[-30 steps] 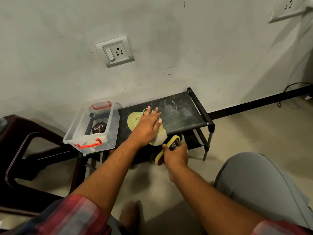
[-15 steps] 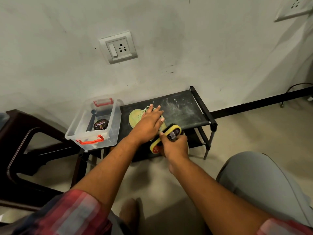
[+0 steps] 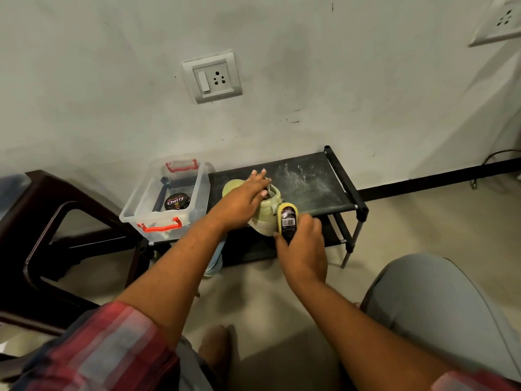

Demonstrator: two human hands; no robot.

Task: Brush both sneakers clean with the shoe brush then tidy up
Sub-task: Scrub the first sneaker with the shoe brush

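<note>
A pale yellow-green sneaker (image 3: 266, 214) lies on the top shelf of a low black shoe rack (image 3: 318, 190). My left hand (image 3: 244, 200) rests flat on top of it, fingers straight, holding it down. My right hand (image 3: 303, 246) grips a shoe brush (image 3: 287, 221) with a yellow rim and a dark back bearing a barcode label. The brush stands against the sneaker's near right side. A second shoe, light blue (image 3: 215, 261), shows partly below the rack beside my left forearm.
A clear plastic box (image 3: 197, 193) with red handles sits at the rack's left end and holds a round tin of polish (image 3: 177, 201). A dark brown chair (image 3: 42, 230) stands at the left. My knee in grey trousers (image 3: 439, 311) fills the lower right.
My right hand has carried the brush up from the rack's front edge and turned it upright against the sneaker's side. My left hand has stayed on top of the sneaker.
</note>
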